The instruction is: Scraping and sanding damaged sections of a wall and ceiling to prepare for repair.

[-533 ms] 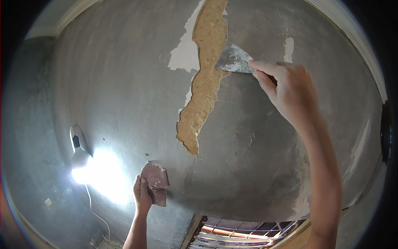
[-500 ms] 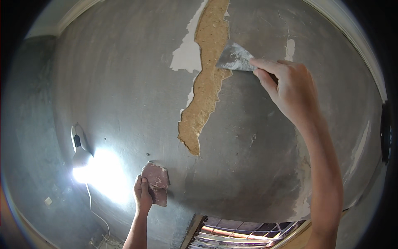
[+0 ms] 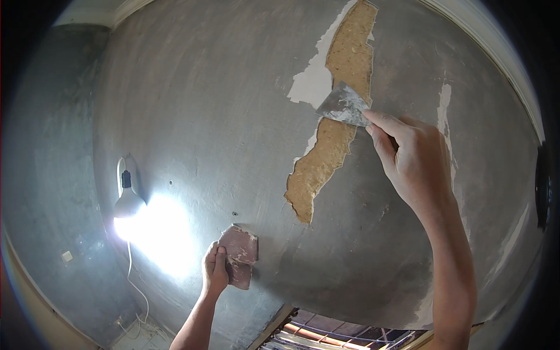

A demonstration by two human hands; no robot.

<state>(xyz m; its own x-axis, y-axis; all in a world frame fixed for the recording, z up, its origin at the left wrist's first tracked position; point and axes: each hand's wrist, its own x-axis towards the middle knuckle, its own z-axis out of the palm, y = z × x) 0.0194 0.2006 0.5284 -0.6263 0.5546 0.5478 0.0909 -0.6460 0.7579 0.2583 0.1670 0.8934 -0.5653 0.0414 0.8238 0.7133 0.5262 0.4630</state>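
Observation:
My right hand [image 3: 411,154] grips a putty knife; its pale-smeared metal blade [image 3: 343,104] lies over a long, jagged strip of exposed tan material [image 3: 319,160] in the grey wall, reaching to its left edge, beside a flaked white patch [image 3: 310,84]. Lower down, my left hand [image 3: 214,268] has its thumb and fingers closed on two flat, overlapping pinkish-brown pieces [image 3: 238,242] speckled with white, held close to the wall.
At the left, a glowing lamp [image 3: 129,205] hangs by the wall, its white cord [image 3: 140,289] trailing down. A barred opening [image 3: 326,332] sits at the bottom. A dark object [image 3: 541,184] is at the right rim, below white trim [image 3: 513,76]. A pale vertical streak [image 3: 445,99] marks the wall.
The wall has shifted rightward in the view. The putty knife has moved down and left relative to the tan strip, from its right edge to across it.

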